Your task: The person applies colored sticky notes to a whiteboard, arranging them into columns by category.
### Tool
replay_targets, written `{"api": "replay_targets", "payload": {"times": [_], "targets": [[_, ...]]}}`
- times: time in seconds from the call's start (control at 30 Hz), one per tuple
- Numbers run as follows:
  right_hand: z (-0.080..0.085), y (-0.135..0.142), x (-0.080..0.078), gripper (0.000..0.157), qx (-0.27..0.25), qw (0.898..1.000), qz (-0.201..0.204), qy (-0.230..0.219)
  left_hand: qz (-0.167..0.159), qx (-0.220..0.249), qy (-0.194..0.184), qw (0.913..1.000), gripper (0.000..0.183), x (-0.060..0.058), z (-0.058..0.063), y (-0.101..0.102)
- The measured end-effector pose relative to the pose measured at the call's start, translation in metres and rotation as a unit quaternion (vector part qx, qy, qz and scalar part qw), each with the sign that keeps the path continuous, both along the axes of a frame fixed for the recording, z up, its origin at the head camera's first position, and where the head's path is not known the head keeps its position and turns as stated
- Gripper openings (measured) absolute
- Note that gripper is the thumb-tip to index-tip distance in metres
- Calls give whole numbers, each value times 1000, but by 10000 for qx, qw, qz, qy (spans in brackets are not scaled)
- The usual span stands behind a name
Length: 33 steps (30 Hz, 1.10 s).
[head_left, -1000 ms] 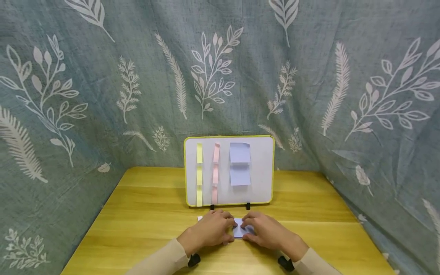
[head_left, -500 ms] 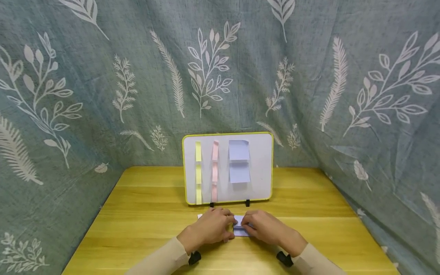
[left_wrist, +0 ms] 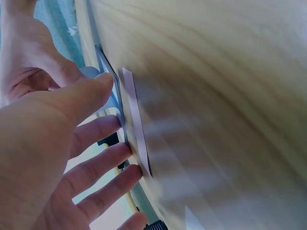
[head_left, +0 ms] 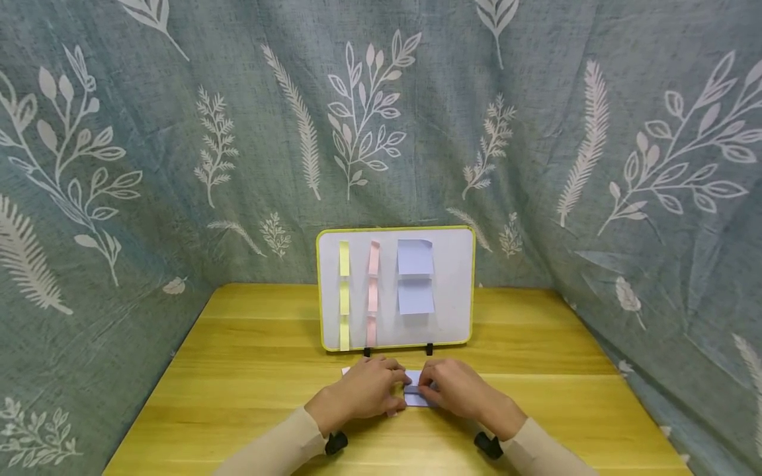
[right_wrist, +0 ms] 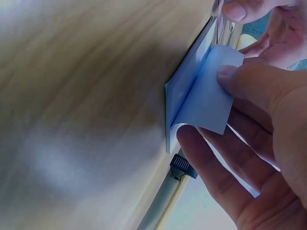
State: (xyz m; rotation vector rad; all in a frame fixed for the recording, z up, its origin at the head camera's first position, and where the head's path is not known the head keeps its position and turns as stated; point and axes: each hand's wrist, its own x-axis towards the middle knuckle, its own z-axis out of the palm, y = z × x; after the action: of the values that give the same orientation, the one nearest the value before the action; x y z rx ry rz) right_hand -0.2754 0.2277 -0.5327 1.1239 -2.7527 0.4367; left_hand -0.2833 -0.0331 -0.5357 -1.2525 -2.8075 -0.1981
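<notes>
A pad of blue-lilac sticky notes [head_left: 412,400] lies on the table between the two hands. My right hand [head_left: 461,393] pinches the pad's top sticky note [right_wrist: 211,93] between thumb and fingers. That note is lifted and curls away from the pad, still joined along one edge. My left hand [head_left: 360,390] rests at the pad's left end, its fingers fairly straight and touching it. Beside the pad in the left wrist view lies a narrow pink strip [left_wrist: 135,117], perhaps a thin note pad. A white paper corner [head_left: 346,371] shows beyond the left hand, the rest hidden.
Behind the hands a yellow-rimmed whiteboard [head_left: 454,291] stands on black feet [head_left: 429,349]. It bears a column of yellow notes [head_left: 344,297], a column of pink notes [head_left: 373,294] and two blue notes [head_left: 415,295]. A patterned curtain [head_left: 256,152] surrounds the wooden table [head_left: 250,344].
The right fingers, earlier flat on the pad, now pinch its top note, and its near edge has been lifted and folded back. The left hand has stayed at the pad's left end.
</notes>
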Motion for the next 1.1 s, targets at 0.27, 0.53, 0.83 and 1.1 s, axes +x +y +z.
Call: {"api": "replay_targets", "payload": {"times": [0.27, 0.53, 0.83, 1.1], "targets": [[2, -1, -6, 12, -301, 9991, -286, -113, 82, 282, -531, 9982, 55, -3, 6, -7], [0, -1, -12, 13, -521, 9959, -454, -589, -261, 392, -437, 9979, 38, -1, 6, -18], [-3, 2, -17, 12, -720, 9959, -346, -426, -1010, -160, 209, 9945, 35, 8, 5, -15], [-4, 1, -16, 12, -747, 9946, -447, -560, -1006, -645, 277, 9924, 48, 17, 5, -12]]}}
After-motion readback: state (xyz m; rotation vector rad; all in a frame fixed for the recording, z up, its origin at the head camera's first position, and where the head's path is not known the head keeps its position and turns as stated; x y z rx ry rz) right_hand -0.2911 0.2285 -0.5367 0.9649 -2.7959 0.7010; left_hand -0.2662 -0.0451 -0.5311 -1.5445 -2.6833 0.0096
